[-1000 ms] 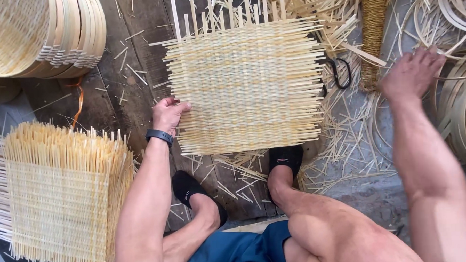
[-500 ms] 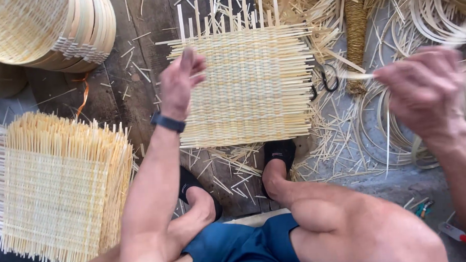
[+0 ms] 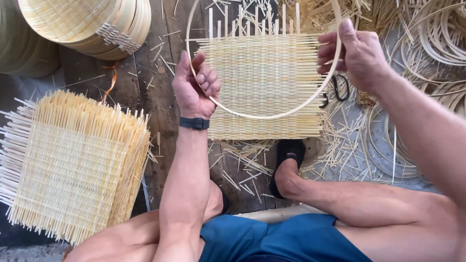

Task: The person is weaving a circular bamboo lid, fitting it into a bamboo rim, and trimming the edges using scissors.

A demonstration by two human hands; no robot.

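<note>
Both hands are up over the woven square mat [image 3: 265, 88], a flat panel of pale split-bamboo strips with loose ends bristling from every edge. Above it hangs a thin, smooth bamboo hoop [image 3: 273, 114], round and springy-looking, and it rings most of the mat's upper part. The left hand [image 3: 196, 88] has its fingers curled shut around the hoop's left arc, thumb up along the rim. The right hand [image 3: 357, 54] pinches the right arc, thumb pressed on top, fingers folded behind. So the hoop runs straight through both grips, held above the mat rather than lying on it.

Left of the mat sits a thick stack of similar woven mats [image 3: 71, 162], straw-coloured and spiky at the sides. Up-left of the mat, finished round sieves [image 3: 92, 22] are stacked on their rims. Right of the mat, loose hoops [image 3: 441, 30] coil among the offcuts.

Half a second back the right hand was only drawing something in from the right and the left hand was open over the mat; now the hoop is across it.
</note>
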